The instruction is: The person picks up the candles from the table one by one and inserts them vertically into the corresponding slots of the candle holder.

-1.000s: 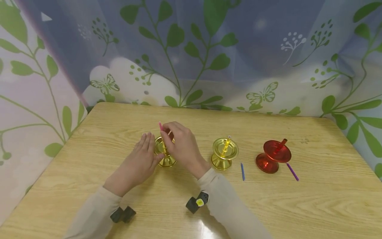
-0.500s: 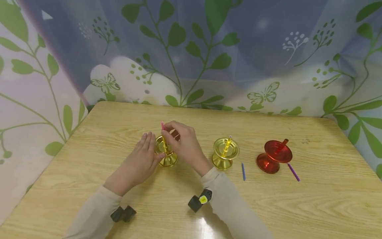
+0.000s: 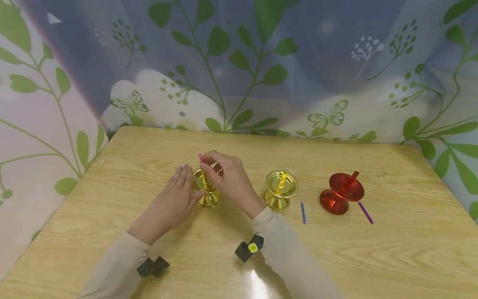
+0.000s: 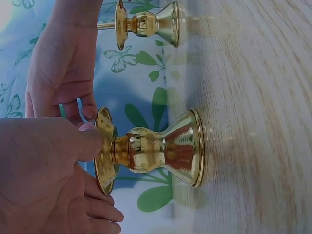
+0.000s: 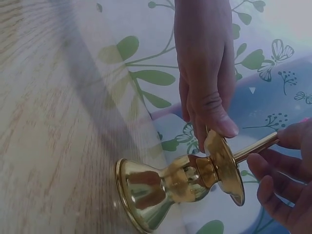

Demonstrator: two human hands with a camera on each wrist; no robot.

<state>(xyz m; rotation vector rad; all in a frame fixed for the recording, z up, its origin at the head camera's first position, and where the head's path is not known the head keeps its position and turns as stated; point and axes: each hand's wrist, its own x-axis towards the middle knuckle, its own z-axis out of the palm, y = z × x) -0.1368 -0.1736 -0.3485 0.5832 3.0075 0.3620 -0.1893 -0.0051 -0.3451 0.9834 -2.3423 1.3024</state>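
A gold candle holder (image 4: 145,150) stands upright on a wooden table (image 3: 209,253), its dish (image 4: 104,170) held between the thumb and fingers of a person's left hand (image 3: 169,207), while the right hand (image 3: 229,176) pinches a pink candle (image 3: 200,157) at the tip of the stem (image 5: 256,148). A second gold holder (image 3: 276,202) and a red holder (image 3: 343,191) stand to the right.

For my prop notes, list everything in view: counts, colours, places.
Left candle holder: one, gold, between grips
Middle candle holder: one, gold, near centre
Red candle holder: one, red, furthest right
Pink candle: one, pink, at left candle holder's top
Blue candle: one, blue, lying right of middle candle holder
Purple candle: one, purple, lying beside red candle holder
Table: one, wood-coloured, beneath
Leafy backdrop: count unclear, blue, white, green, behind
Wrist cameras: two, black, at wrists
Sleeves: two, beige, on forearms
Left grip: one, bare, touching left candle holder
Right grip: one, bare, pinching pink candle
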